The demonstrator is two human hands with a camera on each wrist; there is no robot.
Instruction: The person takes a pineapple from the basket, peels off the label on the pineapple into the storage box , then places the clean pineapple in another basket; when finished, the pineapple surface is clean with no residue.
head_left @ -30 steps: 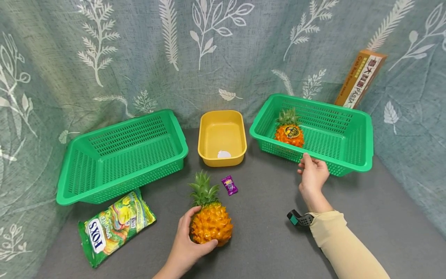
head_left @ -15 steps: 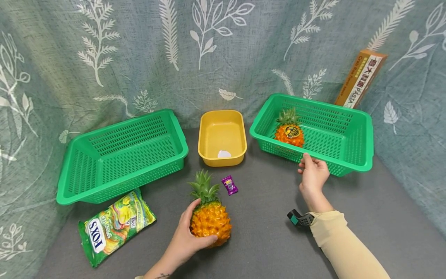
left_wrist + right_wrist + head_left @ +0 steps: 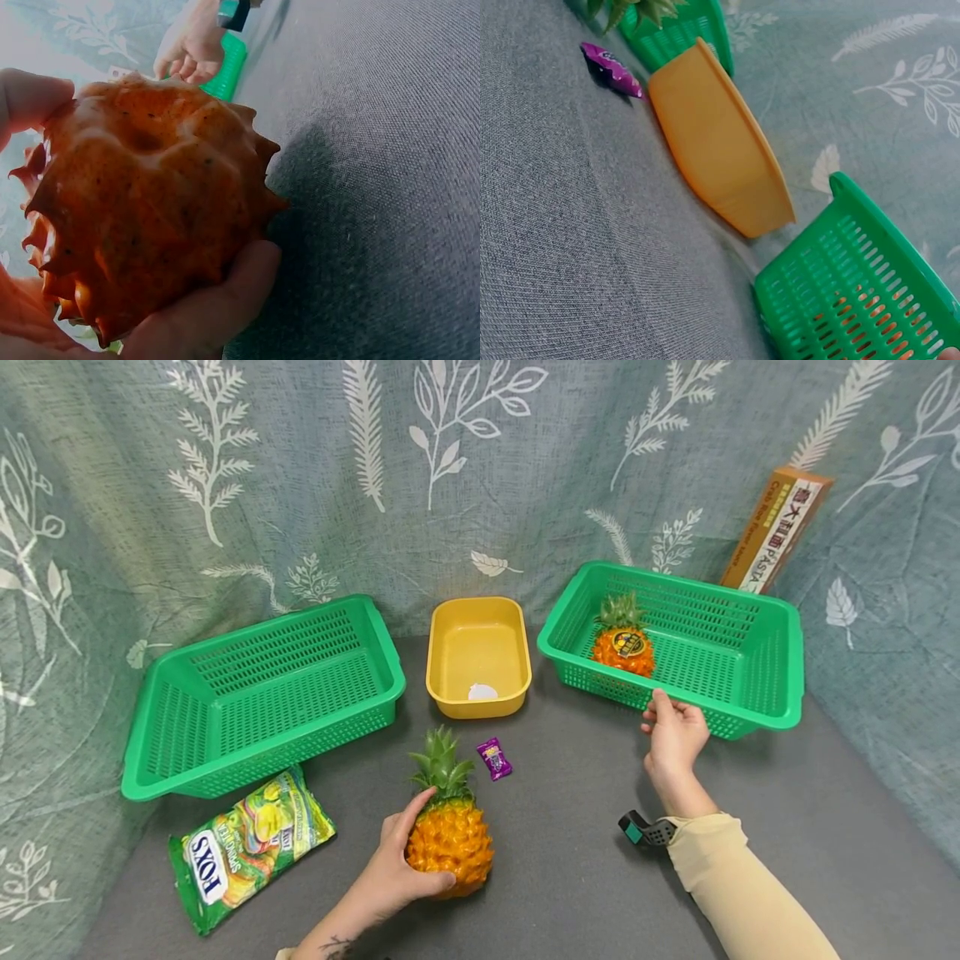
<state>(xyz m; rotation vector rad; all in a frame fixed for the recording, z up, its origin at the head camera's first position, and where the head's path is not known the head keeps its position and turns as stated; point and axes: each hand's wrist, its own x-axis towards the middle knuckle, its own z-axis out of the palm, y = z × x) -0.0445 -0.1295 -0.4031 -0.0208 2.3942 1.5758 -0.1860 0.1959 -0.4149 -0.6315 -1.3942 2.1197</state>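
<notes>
My left hand (image 3: 408,852) grips a glossy orange artificial pineapple (image 3: 457,843) with green leaves, near the middle front of the table. In the left wrist view, thumb and fingers curve round the spiky body (image 3: 150,195), its dimpled base facing the camera. My right hand (image 3: 675,735) is at the front rim of the right green basket (image 3: 750,706), fingers loosely bent and one fingertip overlapping the rim. A second pineapple (image 3: 624,647), bearing a round black-and-yellow label, lies inside that basket. Only a sliver of that hand shows in the right wrist view's lower corner.
Behind the held pineapple lies a small purple candy (image 3: 494,758), in front of a yellow bin (image 3: 480,708). At left is another green basket (image 3: 300,739), with a FOX'S candy bag (image 3: 251,847) before it. A pasta box (image 3: 776,531) leans on the curtain.
My left hand and the pineapple have shifted slightly left, and more of the left forearm shows. The right hand and both baskets have stayed put.
</notes>
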